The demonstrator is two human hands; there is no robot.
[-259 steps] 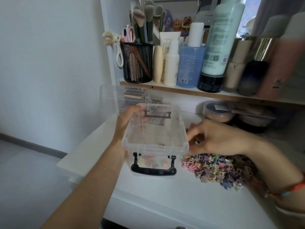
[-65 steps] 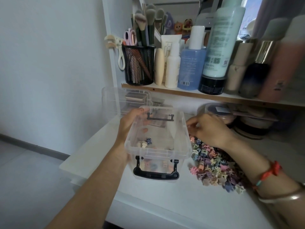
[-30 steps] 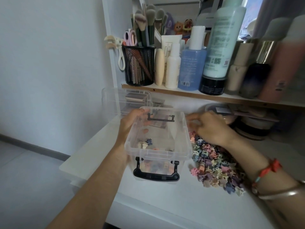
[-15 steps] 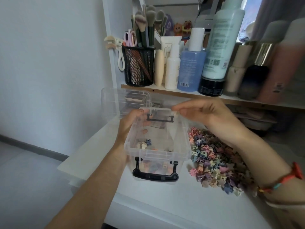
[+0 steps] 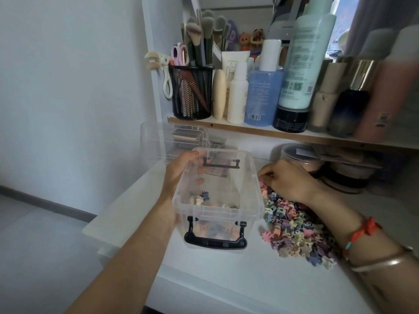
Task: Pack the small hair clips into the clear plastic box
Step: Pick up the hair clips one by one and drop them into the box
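Note:
The clear plastic box [image 5: 254, 184] with black handles stands open on the white desk, several small clips [image 5: 203, 198] lying in its bottom. My left hand [image 5: 179, 171] grips its left wall, fingers curled over the rim. To the right of the box lies a heap of small pastel hair clips [image 5: 294, 230]. My right hand [image 5: 288, 180] is down on the far end of that heap, fingers curled into the clips; whether it pinches one I cannot tell.
A second clear box [image 5: 172, 139] sits behind the first, against the wall. A shelf [image 5: 249, 130] above holds a black mesh brush cup [image 5: 191, 91] and several bottles. Round jars [image 5: 301, 157] stand under the shelf at right. The desk edge [image 5: 127, 211] drops off at left.
My right hand has come down from above the box's far rim to the clip heap beside the box. My left hand and the box have stayed put.

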